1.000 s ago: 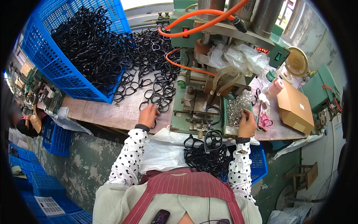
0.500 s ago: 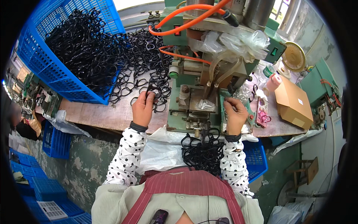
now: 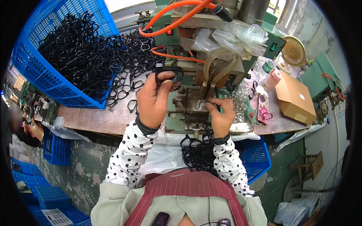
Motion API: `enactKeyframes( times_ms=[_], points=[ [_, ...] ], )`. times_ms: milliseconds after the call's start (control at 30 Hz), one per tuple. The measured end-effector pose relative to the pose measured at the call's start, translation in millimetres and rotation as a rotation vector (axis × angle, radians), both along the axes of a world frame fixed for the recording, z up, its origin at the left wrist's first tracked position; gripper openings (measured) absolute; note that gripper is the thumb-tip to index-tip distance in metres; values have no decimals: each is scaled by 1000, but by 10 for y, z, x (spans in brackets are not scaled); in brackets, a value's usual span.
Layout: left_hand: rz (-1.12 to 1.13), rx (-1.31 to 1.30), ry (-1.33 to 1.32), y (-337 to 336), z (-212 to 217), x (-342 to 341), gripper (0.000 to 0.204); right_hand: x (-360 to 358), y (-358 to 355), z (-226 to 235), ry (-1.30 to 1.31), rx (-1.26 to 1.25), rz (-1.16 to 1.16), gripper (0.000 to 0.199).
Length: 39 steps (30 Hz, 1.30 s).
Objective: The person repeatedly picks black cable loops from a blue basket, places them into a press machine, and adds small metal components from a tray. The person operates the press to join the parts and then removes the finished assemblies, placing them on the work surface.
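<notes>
My left hand point(image 3: 152, 101) is raised in front of the green machine, pinching a black eyeglass frame point(image 3: 178, 71) between thumb and fingers. At the machine's small metal work plate point(image 3: 193, 107), my right hand point(image 3: 222, 118) has thumb and forefinger pressed together. Whatever sits in that pinch is too small to make out. Just right of the plate lies a heap of small shiny metal parts point(image 3: 239, 103). Above it hang the press head and two clear tubes point(image 3: 217, 71). More black eyeglass frames point(image 3: 200, 152) rest in a pile on my lap.
A tilted blue basket point(image 3: 56, 84) full of black frames point(image 3: 75, 52) spills onto the table at left. An orange hose point(image 3: 173, 26) arches over the machine. To the right stand a cardboard box point(image 3: 296, 96), a pink bottle point(image 3: 274, 78) and another blue basket point(image 3: 256, 160).
My left hand has lifted an eyeglass frame off the heap, up and toward the machine. My right hand has moved left from the metal parts to the work plate.
</notes>
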<state>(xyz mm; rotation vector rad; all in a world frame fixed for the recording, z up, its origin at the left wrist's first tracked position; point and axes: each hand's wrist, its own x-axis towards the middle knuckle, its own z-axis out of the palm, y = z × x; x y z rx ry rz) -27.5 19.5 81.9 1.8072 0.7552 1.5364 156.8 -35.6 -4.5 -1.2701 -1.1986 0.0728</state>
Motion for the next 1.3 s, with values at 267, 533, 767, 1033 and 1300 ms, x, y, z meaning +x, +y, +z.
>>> enactKeyframes(
  times_ms=[267,533,767,1033,1300],
  points=[
    [5,50,9,19,-48,5,18,-157,56,8,28,6,-122,14],
    [80,93,88,6,-120,-51,17,-182,49,45,53,45,-112,15],
    [13,0,17,3,5,-4,17,-76,45,-18,70,42,-107,18],
    [79,10,31,-33,-4,-54,20,-168,83,41,21,-40,-148,45],
    [-18,-18,18,34,43,-81,14,-158,136,135,167,-88,-5,61]
  ],
)
